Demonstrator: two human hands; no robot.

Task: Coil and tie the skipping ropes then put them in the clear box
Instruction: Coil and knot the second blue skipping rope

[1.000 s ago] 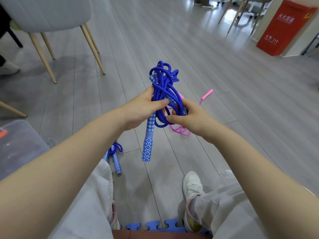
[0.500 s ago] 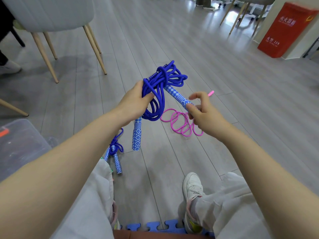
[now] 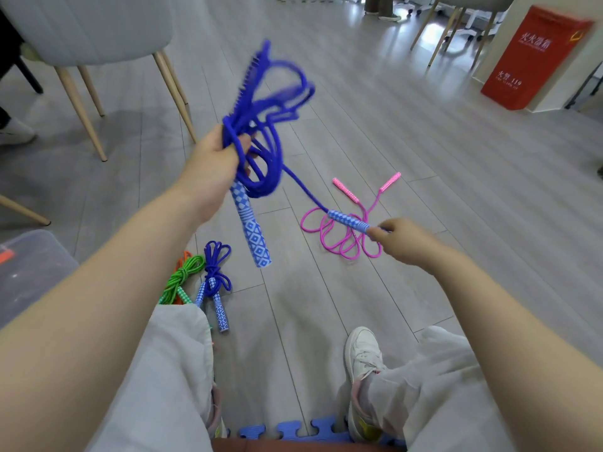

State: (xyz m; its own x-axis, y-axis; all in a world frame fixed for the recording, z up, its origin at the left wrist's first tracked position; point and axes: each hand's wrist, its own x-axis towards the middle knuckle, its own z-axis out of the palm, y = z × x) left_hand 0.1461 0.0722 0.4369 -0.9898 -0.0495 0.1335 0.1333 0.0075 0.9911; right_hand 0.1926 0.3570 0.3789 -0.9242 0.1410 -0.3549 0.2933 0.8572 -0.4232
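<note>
1. The left hand [image 3: 213,164] is raised above the grey floor [image 3: 408,151], fingers curled tight round a loose bundle of the blue skipping rope [image 3: 261,132]; the loops fan up and outward from the fist, blurred at the top; one patterned blue handle [image 3: 249,228] hangs down from below that fist.
2. The right hand [image 3: 399,241] sits lower and to the right of the blue bundle; thumb and fingertips pinch the end of the rope's second handle [image 3: 348,221], the other fingers curled under; a single taut strand runs from that handle up to the bundle.
3. The pink skipping rope [image 3: 342,236] lies uncoiled on the floor just behind the right hand, its two pink handles pointing away.
4. A tied blue rope [image 3: 215,282] lies on the floor below the bundle, near the left knee; beside it, to its left, a green rope [image 3: 182,277] and an orange rope [image 3: 186,256], mostly hidden.
5. The clear box [image 3: 36,265] stands at the far left of the tied ropes, partly behind the left forearm; what it holds I cannot tell.
</note>
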